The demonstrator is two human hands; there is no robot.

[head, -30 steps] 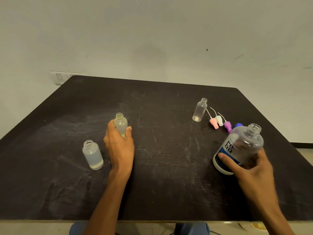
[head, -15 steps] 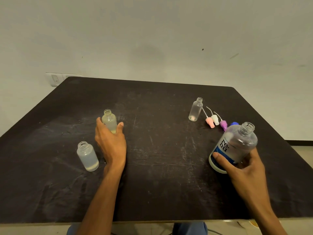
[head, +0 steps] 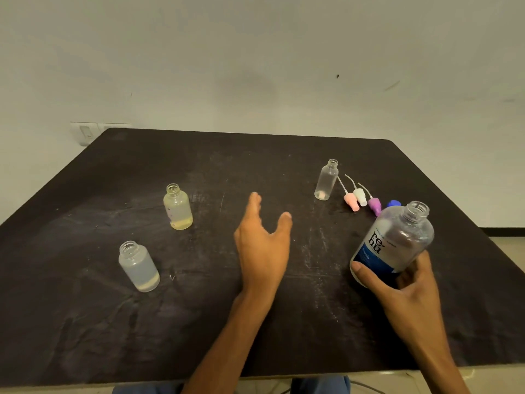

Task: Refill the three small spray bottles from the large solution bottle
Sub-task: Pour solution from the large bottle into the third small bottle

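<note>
Three small uncapped clear bottles stand on the black table [head: 255, 331]. One frosted bottle [head: 138, 266] is near left, a yellowish bottle [head: 177, 207] stands behind it, and a slim bottle [head: 326, 180] is at the far right. My left hand [head: 262, 243] hovers over the table's middle, fingers straight, holding nothing. My right hand [head: 409, 291] grips the large clear solution bottle [head: 393, 243] with a blue label, uncapped and tilted to the right, its base near the table.
Pink [head: 351, 201], white [head: 359, 195] and purple [head: 374, 205] spray tops with tubes lie beside the slim bottle. A blue cap [head: 393, 203] lies behind the large bottle. A wall switch [head: 85, 132] is past the table's far left corner.
My left hand has let go of the yellowish bottle and moved right toward the table's middle. The right hand still holds the large bottle.
</note>
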